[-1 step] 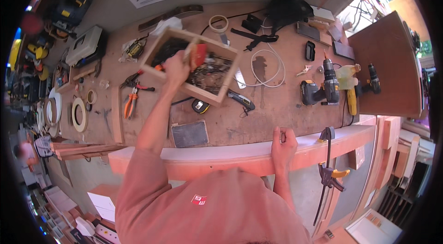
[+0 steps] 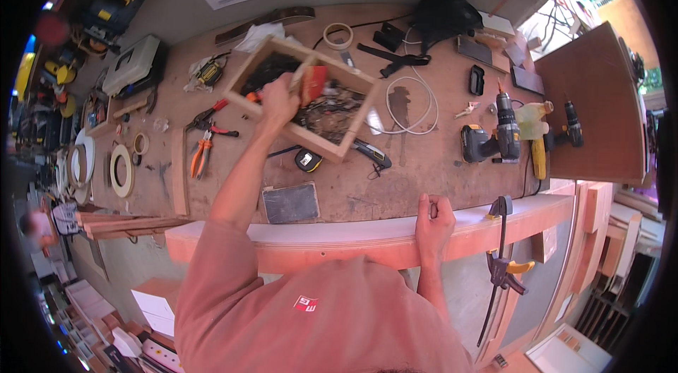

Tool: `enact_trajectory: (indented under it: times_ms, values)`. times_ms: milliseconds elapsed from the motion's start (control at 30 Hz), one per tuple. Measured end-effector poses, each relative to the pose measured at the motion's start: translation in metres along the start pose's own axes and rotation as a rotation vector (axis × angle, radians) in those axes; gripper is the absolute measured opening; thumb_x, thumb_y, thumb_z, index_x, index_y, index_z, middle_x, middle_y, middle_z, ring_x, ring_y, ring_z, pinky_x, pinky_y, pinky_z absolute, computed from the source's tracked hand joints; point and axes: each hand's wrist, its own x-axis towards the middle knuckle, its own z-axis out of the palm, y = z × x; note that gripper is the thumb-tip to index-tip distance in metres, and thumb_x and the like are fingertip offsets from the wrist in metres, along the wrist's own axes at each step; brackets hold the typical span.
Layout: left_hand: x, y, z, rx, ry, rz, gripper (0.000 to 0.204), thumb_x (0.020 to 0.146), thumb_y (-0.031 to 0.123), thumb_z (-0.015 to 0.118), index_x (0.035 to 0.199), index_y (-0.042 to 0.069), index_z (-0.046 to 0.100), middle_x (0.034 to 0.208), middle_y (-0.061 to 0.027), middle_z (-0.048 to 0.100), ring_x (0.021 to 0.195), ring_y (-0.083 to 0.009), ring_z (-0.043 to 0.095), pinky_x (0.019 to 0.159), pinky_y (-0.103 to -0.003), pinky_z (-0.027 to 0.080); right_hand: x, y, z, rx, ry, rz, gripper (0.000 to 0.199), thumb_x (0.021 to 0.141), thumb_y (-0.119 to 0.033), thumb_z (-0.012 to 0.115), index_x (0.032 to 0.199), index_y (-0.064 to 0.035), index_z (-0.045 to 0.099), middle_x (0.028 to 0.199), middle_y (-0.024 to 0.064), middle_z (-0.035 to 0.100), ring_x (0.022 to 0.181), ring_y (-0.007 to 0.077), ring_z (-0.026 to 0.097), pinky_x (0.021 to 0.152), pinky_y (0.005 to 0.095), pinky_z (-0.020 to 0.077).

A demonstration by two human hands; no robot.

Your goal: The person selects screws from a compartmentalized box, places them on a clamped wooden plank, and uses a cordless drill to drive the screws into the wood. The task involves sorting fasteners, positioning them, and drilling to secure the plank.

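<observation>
A two-compartment wooden box (image 2: 342,151) sits askew over the bench. My left hand (image 2: 280,99) reaches into it, its fingers wrapped round the middle divider; the fingertips are hidden. Dark bits fill the left compartment, with something orange at its near corner. In the right one lie many small brownish pieces and a red packet-like thing (image 2: 315,83) against the divider. My right hand (image 2: 434,221) rests at the bench's front edge, fingers curled in and thumb up; whatever is inside them, if anything, does not show. A tape measure (image 2: 308,160) and a utility knife (image 2: 371,154) lie just in front of the box.
Orange-handled pliers (image 2: 201,154) and tape rolls (image 2: 121,170) lie to the left. Cordless drills (image 2: 507,122) stand on the right, near a looped white cable (image 2: 431,119). A bar clamp (image 2: 503,267) grips the front edge. A dark flat plate (image 2: 291,203) lies near the edge.
The wooden box has shifted slightly to the right with my left hand. My right hand stays where it was.
</observation>
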Motion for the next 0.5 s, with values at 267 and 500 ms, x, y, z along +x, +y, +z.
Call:
enact_trajectory:
  times_ms: [267, 500]
  values:
    - [0.031, 0.056, 0.063, -0.180, 0.044, -0.026, 0.035, 0.080, 0.011, 0.064, 0.114, 0.004, 0.070, 0.096, -0.0283, 0.071, 0.097, -0.0453, 0.069, 0.089, -0.052, 0.053, -0.002, 0.003, 0.002, -0.002, -0.006, 0.022, 0.024, 0.094, -0.021, 0.071, 0.085, 0.0000, 0.066, 0.062, 0.0074, 0.045, 0.057, 0.0196, 0.043, 0.054, 0.0368, 0.0358]
    - [0.071, 0.061, 0.096, -0.300, 0.217, -0.194, 0.031, 0.085, 0.025, 0.071, 0.107, 0.003, 0.069, 0.092, -0.0288, 0.071, 0.094, -0.0462, 0.069, 0.083, -0.053, 0.055, 0.003, 0.002, 0.005, 0.002, -0.079, 0.027, 0.026, 0.095, -0.023, 0.070, 0.085, 0.0005, 0.066, 0.061, 0.0038, 0.042, 0.059, 0.0148, 0.039, 0.054, 0.0346, 0.0337]
